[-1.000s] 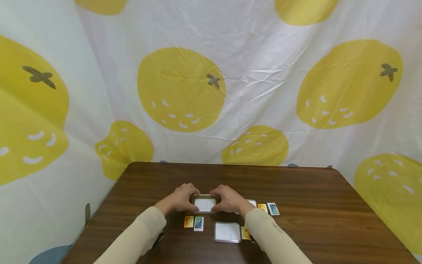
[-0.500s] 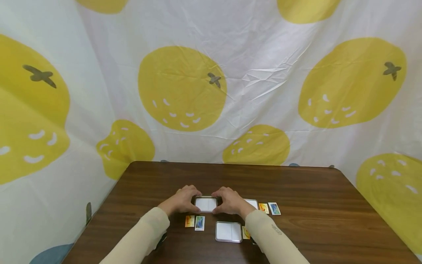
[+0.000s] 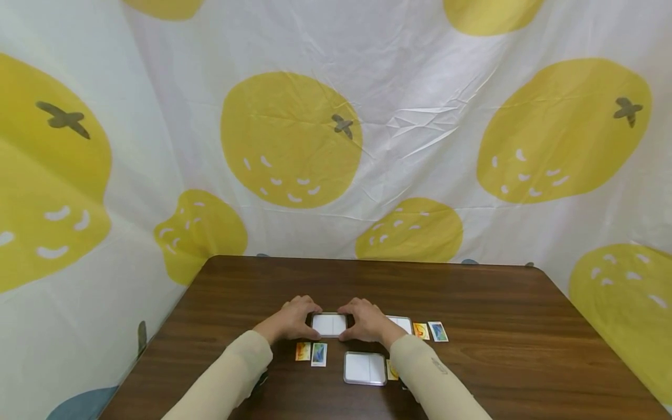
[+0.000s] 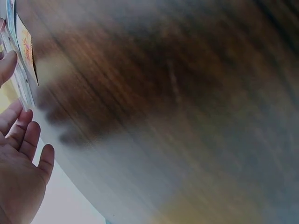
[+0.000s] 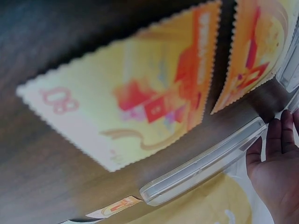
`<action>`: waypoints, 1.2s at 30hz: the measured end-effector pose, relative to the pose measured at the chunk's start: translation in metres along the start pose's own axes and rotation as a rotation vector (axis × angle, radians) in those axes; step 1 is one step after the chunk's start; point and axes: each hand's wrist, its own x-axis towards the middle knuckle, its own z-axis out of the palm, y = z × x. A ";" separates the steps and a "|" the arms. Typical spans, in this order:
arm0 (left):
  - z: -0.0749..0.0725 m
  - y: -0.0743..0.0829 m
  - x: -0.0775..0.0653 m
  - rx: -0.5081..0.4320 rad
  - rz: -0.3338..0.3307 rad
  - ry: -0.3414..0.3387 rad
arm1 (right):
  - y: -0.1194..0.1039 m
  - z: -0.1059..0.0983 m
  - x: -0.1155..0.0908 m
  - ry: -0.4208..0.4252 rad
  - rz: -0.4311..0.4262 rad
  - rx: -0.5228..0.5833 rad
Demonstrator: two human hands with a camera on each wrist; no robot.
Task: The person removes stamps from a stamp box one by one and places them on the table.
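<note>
My left hand [image 3: 294, 318] and right hand [image 3: 364, 319] grip a flat clear plastic case [image 3: 329, 325] with a white inside, one at each short end, thumbs near and fingers far. The case looks level on the table. Just in front of it lie an orange stamp [image 3: 303, 351] and a blue-green stamp [image 3: 319, 354]. In the left wrist view the thumb and fingers [image 4: 21, 126] are at the clear case's edge [image 4: 23, 81]. In the right wrist view the held case is mostly out of frame.
Another clear case [image 3: 364, 368] lies nearer me, with a yellow stamp [image 3: 392, 370] partly under my right sleeve. Beyond my right wrist sits a third case [image 3: 401, 322], beside an orange stamp [image 3: 421, 331] and a blue stamp [image 3: 438, 331]. A lemon-print cloth [image 3: 409, 146] hangs behind the brown table [image 3: 499, 303].
A second ago a clear upper part stood above the white inside; both hands have lowered it, and the case now looks flat and level. In the last half second the hands barely moved.
</note>
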 end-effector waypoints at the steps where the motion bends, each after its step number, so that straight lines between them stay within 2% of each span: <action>1: 0.000 0.000 0.000 0.002 0.003 0.000 | 0.001 0.000 0.000 -0.002 0.005 0.000; 20: -0.001 0.004 0.001 -0.024 -0.070 -0.054 | -0.003 -0.003 0.002 -0.043 0.032 -0.020; 31: -0.003 0.006 0.004 -0.009 -0.092 -0.103 | -0.005 -0.005 0.003 -0.063 0.047 -0.040; 36: -0.005 0.008 0.004 -0.001 -0.087 -0.105 | -0.005 -0.004 0.004 -0.067 0.051 -0.037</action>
